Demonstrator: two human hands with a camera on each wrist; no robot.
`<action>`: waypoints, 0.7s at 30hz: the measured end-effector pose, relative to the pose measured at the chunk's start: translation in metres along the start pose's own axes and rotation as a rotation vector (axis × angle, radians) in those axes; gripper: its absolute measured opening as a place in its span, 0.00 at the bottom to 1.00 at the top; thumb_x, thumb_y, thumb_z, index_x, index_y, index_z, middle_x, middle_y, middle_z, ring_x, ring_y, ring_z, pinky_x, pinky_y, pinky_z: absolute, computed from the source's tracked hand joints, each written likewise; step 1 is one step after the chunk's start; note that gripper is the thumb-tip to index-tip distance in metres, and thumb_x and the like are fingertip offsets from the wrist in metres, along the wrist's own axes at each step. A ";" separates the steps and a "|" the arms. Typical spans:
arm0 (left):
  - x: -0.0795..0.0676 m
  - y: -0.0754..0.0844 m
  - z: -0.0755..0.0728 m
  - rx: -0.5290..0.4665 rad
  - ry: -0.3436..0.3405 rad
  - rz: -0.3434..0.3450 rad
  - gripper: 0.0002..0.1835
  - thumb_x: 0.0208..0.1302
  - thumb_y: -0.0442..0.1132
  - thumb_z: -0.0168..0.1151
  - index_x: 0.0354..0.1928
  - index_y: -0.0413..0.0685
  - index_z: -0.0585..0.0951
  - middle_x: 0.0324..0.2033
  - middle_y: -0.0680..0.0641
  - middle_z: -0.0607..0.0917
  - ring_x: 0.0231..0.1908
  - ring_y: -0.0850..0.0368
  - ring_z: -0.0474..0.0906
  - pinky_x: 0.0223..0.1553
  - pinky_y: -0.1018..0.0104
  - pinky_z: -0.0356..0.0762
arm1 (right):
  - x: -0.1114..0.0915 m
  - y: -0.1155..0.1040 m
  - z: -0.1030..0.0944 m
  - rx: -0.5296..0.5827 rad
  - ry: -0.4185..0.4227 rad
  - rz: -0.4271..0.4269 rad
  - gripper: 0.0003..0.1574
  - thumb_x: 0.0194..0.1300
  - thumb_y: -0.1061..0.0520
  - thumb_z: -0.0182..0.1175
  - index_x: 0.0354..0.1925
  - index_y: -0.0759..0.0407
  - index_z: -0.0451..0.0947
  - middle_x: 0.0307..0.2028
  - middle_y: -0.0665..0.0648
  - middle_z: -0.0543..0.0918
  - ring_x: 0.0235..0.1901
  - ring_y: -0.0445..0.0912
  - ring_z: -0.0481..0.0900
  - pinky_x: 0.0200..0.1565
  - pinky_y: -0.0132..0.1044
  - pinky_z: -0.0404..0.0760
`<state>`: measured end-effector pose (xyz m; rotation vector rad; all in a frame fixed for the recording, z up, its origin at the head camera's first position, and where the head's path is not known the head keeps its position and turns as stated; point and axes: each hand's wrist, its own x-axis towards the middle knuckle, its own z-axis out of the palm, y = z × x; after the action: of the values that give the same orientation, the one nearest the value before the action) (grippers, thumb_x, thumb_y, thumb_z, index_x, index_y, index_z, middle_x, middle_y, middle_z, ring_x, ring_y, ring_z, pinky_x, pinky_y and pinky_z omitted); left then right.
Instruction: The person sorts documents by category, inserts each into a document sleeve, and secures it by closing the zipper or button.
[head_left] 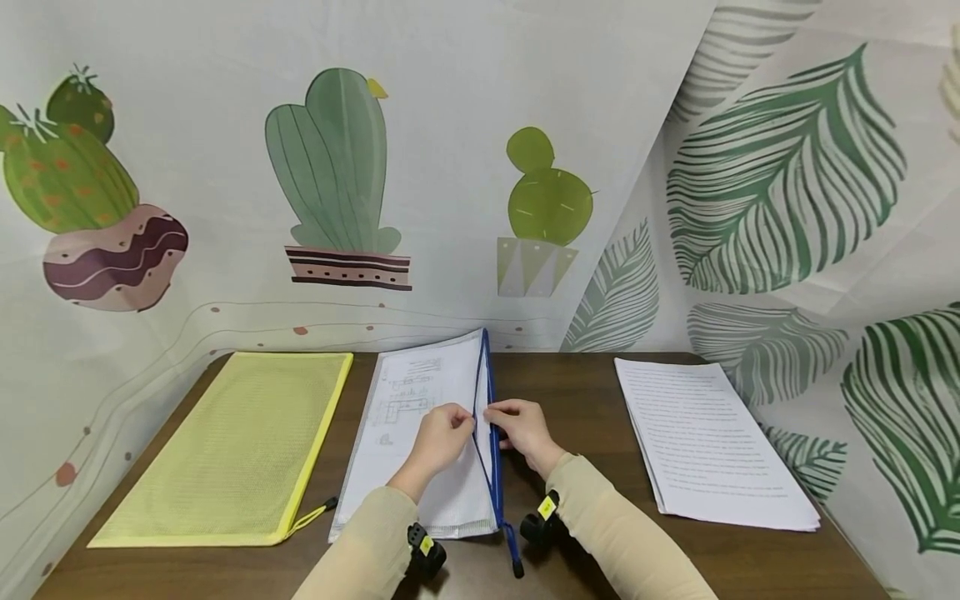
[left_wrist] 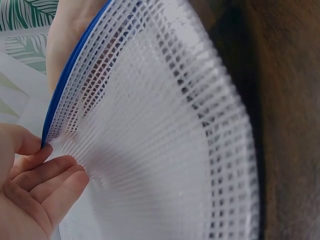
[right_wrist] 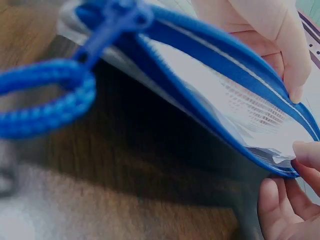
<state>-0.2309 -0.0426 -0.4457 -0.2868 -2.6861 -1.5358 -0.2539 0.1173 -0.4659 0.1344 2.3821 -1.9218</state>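
Note:
A clear mesh zipper pouch (head_left: 420, 487) with a blue zipper lies on the table, and printed drawings show through its top sheet. Its right side gapes along the zipper (right_wrist: 210, 120), with paper edges (right_wrist: 250, 137) visible inside. My left hand (head_left: 444, 437) pinches the upper blue edge between thumb and fingers; the left wrist view shows the mesh puckered at the pinch. Facing it, my right hand (head_left: 525, 429) holds the lower blue edge, its thumb at the opening and its fingers beneath. The blue zipper pull (head_left: 512, 546) hangs at the near corner.
To the left lies a yellow mesh zipper pouch (head_left: 225, 450) with a yellow pull cord (head_left: 309, 518). A stack of printed paper (head_left: 712, 442) rests at the right on the dark wooden table (head_left: 585, 392). A cactus-and-leaf patterned cloth (head_left: 450, 167) hangs behind.

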 end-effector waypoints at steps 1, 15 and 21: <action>0.001 -0.001 0.000 -0.001 0.007 -0.004 0.07 0.62 0.35 0.55 0.34 0.39 0.81 0.23 0.48 0.80 0.22 0.61 0.71 0.22 0.69 0.72 | -0.001 0.000 -0.001 0.010 -0.013 0.004 0.17 0.60 0.55 0.63 0.45 0.63 0.82 0.38 0.59 0.82 0.27 0.42 0.78 0.27 0.36 0.83; 0.006 -0.006 -0.002 -0.010 0.069 -0.092 0.08 0.61 0.36 0.56 0.32 0.39 0.82 0.23 0.47 0.80 0.21 0.60 0.72 0.22 0.69 0.73 | -0.016 0.006 -0.023 0.053 -0.256 0.054 0.29 0.62 0.52 0.60 0.57 0.68 0.71 0.43 0.64 0.84 0.33 0.47 0.84 0.32 0.41 0.85; 0.009 -0.007 -0.002 -0.021 0.069 -0.100 0.09 0.61 0.37 0.55 0.32 0.39 0.81 0.22 0.48 0.80 0.21 0.60 0.72 0.21 0.69 0.73 | -0.025 0.014 -0.031 0.080 -0.397 0.096 0.30 0.64 0.49 0.59 0.53 0.72 0.71 0.39 0.61 0.85 0.34 0.47 0.85 0.35 0.41 0.85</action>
<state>-0.2410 -0.0468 -0.4494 -0.0988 -2.6706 -1.5693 -0.2274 0.1504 -0.4704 -0.1167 2.0067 -1.8009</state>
